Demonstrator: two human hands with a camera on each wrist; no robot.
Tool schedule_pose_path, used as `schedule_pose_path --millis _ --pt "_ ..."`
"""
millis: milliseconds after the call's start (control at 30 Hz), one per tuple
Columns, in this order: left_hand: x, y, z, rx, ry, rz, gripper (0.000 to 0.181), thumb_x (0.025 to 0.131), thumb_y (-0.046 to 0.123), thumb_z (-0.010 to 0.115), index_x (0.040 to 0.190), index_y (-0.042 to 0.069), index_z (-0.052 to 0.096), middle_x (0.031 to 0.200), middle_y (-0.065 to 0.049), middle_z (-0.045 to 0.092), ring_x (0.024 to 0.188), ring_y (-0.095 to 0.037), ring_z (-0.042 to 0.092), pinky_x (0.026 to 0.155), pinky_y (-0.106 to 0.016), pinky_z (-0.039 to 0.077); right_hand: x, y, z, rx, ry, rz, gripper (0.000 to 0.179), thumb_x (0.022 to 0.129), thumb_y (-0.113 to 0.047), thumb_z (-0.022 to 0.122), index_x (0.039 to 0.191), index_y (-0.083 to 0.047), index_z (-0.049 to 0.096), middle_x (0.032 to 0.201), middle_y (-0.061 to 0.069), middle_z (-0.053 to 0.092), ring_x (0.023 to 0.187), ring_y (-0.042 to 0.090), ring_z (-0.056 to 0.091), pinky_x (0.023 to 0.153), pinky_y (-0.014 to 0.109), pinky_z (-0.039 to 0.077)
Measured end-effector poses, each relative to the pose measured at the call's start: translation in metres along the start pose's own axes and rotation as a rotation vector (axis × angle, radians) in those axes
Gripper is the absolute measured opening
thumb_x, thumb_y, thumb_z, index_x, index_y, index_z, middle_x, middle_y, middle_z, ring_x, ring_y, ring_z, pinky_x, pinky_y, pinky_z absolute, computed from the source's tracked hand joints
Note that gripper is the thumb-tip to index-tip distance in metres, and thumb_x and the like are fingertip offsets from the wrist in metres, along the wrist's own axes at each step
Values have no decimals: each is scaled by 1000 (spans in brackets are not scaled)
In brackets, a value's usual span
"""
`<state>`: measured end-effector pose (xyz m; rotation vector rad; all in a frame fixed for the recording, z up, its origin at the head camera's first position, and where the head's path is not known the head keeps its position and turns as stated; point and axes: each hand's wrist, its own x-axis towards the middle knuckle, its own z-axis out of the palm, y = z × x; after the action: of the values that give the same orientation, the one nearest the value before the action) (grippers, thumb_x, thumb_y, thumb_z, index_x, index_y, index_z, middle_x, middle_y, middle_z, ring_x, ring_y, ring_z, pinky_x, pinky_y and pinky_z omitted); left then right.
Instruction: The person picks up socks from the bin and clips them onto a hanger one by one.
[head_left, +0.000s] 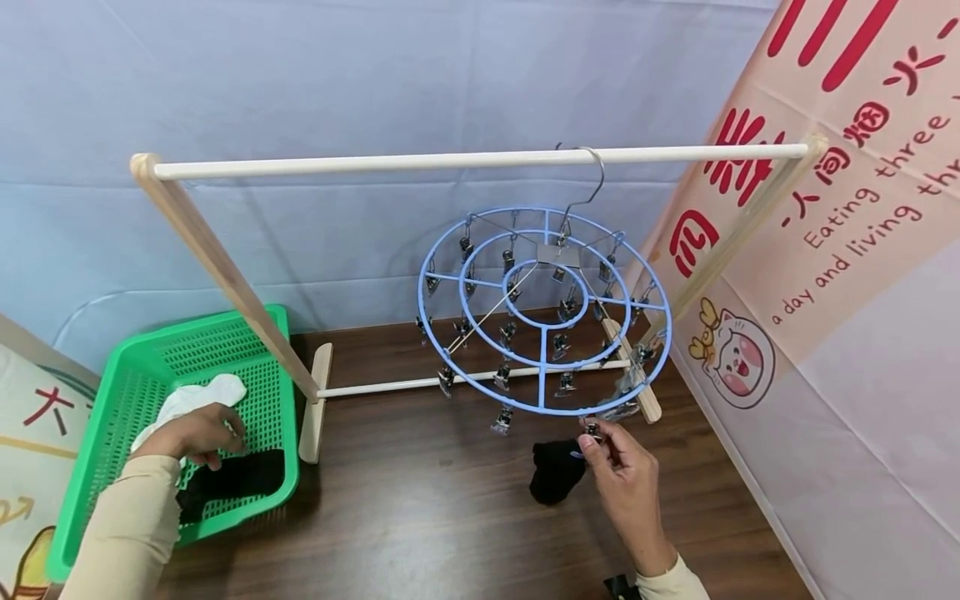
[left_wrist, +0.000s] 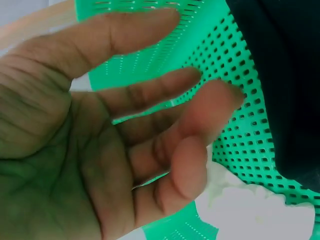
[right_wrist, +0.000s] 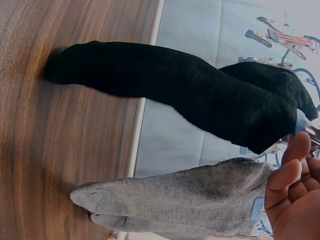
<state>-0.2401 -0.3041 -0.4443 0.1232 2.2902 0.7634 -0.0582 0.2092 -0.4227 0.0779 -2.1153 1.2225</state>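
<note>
While the right hand [head_left: 628, 475] pinches a clip [head_left: 593, 431], a black sock [head_left: 557, 473] droops.

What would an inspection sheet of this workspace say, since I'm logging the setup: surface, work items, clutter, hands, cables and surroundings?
Surface: brown wood-grain.
Work items: blue round clip hanger hooked over the white rail of a wooden rack; black sock and grey socks hanging there; green basket holding white cloth and black cloth.
Clutter: nothing seen.
Left hand: over the basket, fingers loosely bent, holding nothing.
Right hand: pinches a clip at the black sock's edge; whether the clip has closed is unclear.
Cables: nothing seen.
Surroundings: pale backdrop behind; printed pink panel beyond the rack's right end.
</note>
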Motion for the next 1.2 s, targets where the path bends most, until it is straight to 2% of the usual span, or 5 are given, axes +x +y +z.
schedule_pose_path --millis 167,533,933,1100,1200 --pt "3 5 4 34 -87 -10 14 84 6 71 90 -3 62 84 -8 56 58 -19 57 52 -30 41 2 -1 0 -11 5 -21 20 78 18 65 97 10 67 64 -3 47 53 2 40 44 21 33" --pt "11 11 11 80 -150 -36 64 80 9 75 130 -16 44 83 -14 61 68 -23 61 60 -35 50 2 0 -1 -11 6 -15 20 78 18 65 96 9 67 61 -1 47 52 1 40 44 20 34" --pt "11 12 14 188 -108 -20 18 82 12 75 82 2 61 67 -4 48 56 -16 46 52 -29 44 -8 38 -3 -23 -44 73 19 87 5 67 104 -2 70 64 -3 53 52 6 46 46 17 37" --pt "10 17 13 158 -52 -17 52 80 17 78 61 21 30 53 4 28 49 -10 29 49 -25 32 -8 38 -3 -27 -48 70 19 87 5 67 104 -2 69 65 -3 53 53 4 47 47 17 38" --pt "10 19 10 161 -30 -18 47 78 26 81 64 14 38 54 4 27 48 -10 28 48 -25 32 -8 38 -2 -14 -38 65 21 85 7 67 104 -2 70 65 -2 54 54 3 46 46 17 38"
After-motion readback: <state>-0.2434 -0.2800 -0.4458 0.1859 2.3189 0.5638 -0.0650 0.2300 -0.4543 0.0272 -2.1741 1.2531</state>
